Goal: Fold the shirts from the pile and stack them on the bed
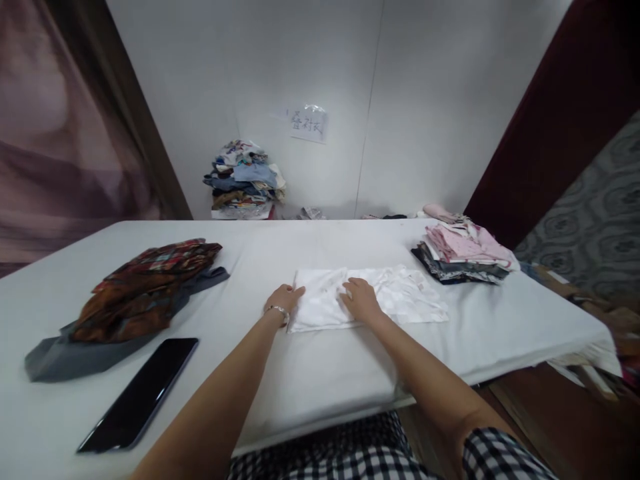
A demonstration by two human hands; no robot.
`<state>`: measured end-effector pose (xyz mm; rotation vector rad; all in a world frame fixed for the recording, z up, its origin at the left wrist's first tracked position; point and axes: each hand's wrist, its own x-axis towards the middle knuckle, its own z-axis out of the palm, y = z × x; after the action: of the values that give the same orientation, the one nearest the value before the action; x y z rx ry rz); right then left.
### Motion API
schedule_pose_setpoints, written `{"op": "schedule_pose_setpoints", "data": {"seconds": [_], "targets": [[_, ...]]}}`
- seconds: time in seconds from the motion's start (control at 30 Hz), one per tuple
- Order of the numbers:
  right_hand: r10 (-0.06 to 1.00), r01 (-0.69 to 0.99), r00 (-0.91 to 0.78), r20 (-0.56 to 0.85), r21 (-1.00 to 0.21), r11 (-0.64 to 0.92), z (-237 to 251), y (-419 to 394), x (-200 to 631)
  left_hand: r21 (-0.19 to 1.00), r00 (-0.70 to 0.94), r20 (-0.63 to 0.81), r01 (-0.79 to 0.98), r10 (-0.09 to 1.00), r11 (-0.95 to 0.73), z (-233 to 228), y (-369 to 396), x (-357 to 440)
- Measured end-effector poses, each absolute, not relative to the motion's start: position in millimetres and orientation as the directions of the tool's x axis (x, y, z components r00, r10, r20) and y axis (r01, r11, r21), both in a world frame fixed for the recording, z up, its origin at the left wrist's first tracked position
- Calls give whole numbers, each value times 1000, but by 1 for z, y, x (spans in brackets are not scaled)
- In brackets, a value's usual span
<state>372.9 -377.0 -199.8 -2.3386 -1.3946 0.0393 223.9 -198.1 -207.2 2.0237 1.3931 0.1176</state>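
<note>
Both hands flat, nothing clenched: left hand point(284, 297) pressing left edge of white cloth point(370, 298), right hand point(361, 299) resting on its middle. Cloth lies folded on table point(320, 380). Phone point(143, 392), dark clothes point(145, 290) off to left; folded stack point(463, 252) off to right.

Garment-folding workroom, long white table point(310, 373), folded clothes stacks point(463, 253), clothes heap point(245, 180) by wall, handwritten sign point(309, 123)
</note>
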Motion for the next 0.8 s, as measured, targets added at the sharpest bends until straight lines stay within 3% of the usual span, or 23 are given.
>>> {"op": "schedule_pose_setpoints", "data": {"seconds": [0.13,0.27,0.33,0.5,0.67,0.8], "targets": [[898,916,352,262,-294,-273,-193,-375,350,505,442,-291,824,848,-256,-206,-196,229],[944,896,329,-12,-313,-316,-202,-373,344,455,445,-240,837,863,-305,-204,-197,231],[933,879,353,-69,-317,-356,-206,-374,345,447,448,-225,836,865,-317,-204,-197,231],[909,888,399,118,-295,-352,-212,-375,351,486,465,-242,818,852,-309,-205,-191,232],[930,875,366,-20,-334,-351,-218,-374,357,583,489,-236,763,840,-280,-205,-193,235],[937,866,349,28,-393,-311,-204,-369,348,640,493,-185,717,850,-277,-194,-193,226]]}}
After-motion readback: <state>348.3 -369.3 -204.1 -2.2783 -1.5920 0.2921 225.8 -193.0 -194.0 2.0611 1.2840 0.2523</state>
